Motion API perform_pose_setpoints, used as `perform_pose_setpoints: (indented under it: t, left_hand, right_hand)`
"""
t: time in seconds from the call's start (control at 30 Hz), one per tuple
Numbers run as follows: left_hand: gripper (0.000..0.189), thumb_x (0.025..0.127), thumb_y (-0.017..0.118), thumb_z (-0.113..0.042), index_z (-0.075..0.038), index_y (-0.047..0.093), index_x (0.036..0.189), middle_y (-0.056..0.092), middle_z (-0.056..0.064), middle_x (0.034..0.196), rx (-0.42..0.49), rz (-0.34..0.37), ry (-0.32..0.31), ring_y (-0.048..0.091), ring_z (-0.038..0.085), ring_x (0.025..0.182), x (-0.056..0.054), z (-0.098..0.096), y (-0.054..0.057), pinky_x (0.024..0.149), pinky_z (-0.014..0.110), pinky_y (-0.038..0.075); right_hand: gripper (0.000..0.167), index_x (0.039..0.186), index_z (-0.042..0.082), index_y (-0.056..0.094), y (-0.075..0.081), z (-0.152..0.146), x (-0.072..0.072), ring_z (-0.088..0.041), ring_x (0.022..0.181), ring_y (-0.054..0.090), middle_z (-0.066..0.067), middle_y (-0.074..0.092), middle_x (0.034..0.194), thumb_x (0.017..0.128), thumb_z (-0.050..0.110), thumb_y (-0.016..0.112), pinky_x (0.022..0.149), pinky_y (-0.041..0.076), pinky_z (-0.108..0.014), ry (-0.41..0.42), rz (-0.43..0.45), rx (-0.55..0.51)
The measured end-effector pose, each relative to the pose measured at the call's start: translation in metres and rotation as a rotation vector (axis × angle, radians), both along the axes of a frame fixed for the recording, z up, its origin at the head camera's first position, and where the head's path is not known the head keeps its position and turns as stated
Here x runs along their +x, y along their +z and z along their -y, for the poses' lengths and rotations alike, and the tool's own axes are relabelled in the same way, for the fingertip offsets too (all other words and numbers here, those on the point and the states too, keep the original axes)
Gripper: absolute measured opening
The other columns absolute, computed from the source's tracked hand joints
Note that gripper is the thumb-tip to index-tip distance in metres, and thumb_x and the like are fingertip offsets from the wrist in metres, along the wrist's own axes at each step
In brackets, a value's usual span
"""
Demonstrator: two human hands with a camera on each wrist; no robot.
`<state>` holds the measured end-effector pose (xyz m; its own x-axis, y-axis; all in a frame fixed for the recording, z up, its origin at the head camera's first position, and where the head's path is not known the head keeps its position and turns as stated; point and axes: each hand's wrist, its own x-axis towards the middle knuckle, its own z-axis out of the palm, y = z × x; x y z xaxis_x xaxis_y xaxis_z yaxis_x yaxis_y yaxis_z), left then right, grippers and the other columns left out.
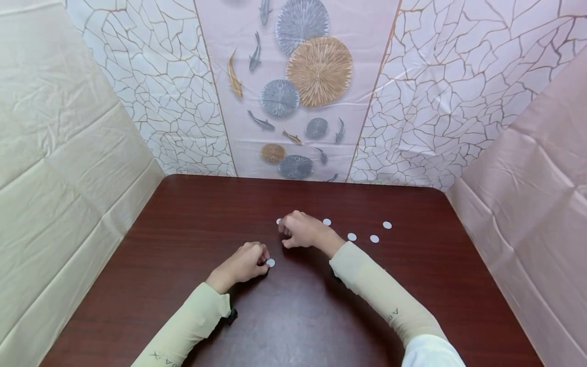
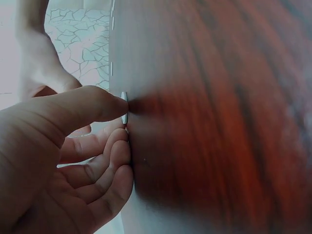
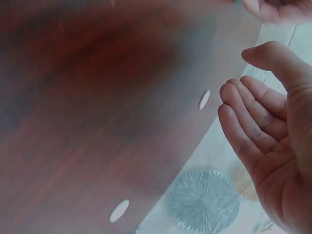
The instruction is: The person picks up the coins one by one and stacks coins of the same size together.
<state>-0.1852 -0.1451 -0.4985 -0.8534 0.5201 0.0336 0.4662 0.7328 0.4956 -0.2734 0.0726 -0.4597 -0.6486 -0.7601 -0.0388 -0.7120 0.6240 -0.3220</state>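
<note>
As the left hand (image 1: 240, 263) pinches a white disc (image 1: 271, 263) by its rim at the surface of a red-brown table (image 1: 298, 326), the right hand (image 1: 302, 231) hovers, fingers bent and thumb apart, grasping nothing, near another disc (image 1: 277, 221) partly hidden by its fingertips. Four more discs (image 1: 352, 237) lie to the right. Thin and flat, the discs look light, stiff and perhaps slippery; the edge, taken between thumb and fingertip, seems the surest hold. Printed characters (image 1: 395, 311) mark both sleeves: an "A" reads on the right sleeve (image 1: 371, 280), what looks like an "X" on the left sleeve (image 1: 190, 317); no lettering is legible on the discs.
</note>
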Motion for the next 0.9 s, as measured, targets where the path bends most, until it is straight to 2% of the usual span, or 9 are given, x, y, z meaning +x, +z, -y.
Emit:
perform_pose_setpoints:
  t: [0.4,0.6,0.9]
  left_hand:
    - [0.01,0.089,0.078,-0.007,-0.006,0.07,0.094,0.066,0.004,0.089,-0.01,0.026,0.003,0.061,0.012,0.081,-0.002,0.001,-0.005,0.073,0.027,0.053]
    - [0.011,0.087,0.079,-0.008,-0.005,0.069,0.092,0.065,0.003,0.087,0.018,-0.016,-0.01,0.058,0.009,0.078,0.0,0.002,-0.006,0.07,0.031,0.054]
    - [0.01,0.09,0.078,-0.006,-0.005,0.069,0.094,0.065,0.004,0.088,0.005,0.019,-0.008,0.06,0.012,0.08,-0.001,0.002,-0.003,0.071,0.024,0.051]
  right_hand:
    - [0.03,0.116,0.001,0.074,-0.003,0.005,-0.032,-0.018,0.097,0.072,-0.01,0.077,0.106,0.091,0.016,0.082,0.087,0.06,-0.032,-0.033,-0.001,0.048]
    - [0.027,0.113,0.003,0.074,-0.007,0.011,-0.044,-0.018,0.095,0.07,-0.01,0.075,0.105,0.092,0.017,0.081,0.086,0.059,-0.033,-0.067,0.035,0.068]
    - [0.025,0.115,0.004,0.073,-0.013,0.019,-0.06,-0.017,0.095,0.069,-0.009,0.073,0.106,0.095,0.018,0.077,0.086,0.059,-0.033,-0.086,0.045,0.104]
